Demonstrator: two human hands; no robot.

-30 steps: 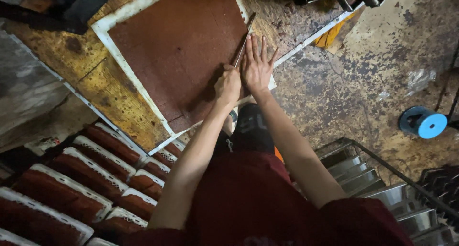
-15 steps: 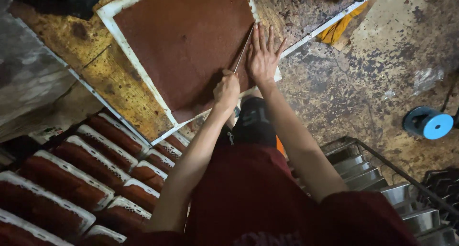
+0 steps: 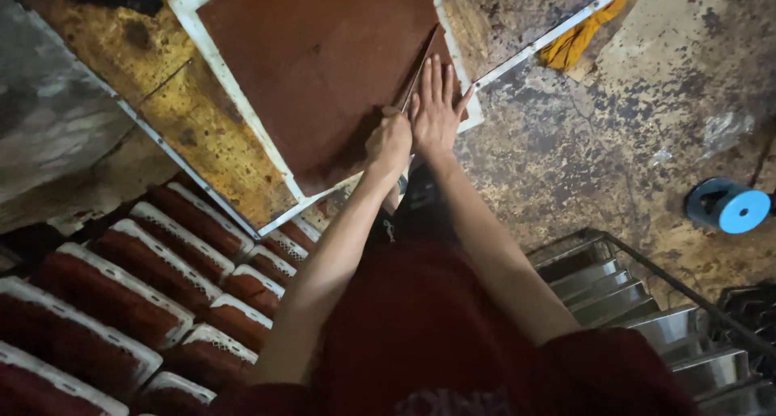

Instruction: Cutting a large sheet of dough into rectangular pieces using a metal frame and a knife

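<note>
1. Left hand [image 3: 389, 143] fisted around the handle of a long knife [image 3: 416, 70], blade angled toward 1 o'clock across a reddish-brown slab [image 3: 323, 60].
2. Right hand [image 3: 436, 109] just beside, at 3 o'clock, fingers spread wide and flat on the slab's edge strip.
3. Slab filling a white-rimmed tray [image 3: 212, 56] at 12 o'clock.
4. Stacked white crates [image 3: 145, 295] of brown material at 8 o'clock.
5. Blue spool [image 3: 727, 207] on the stained floor at 3 o'clock; metal racks [image 3: 647, 319] at 5 o'clock.

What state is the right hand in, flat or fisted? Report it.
Flat. The right hand lies spread, fingers extended, on the brown slab in the white-rimmed tray, beside the blade gripped by the fisted left hand.
</note>
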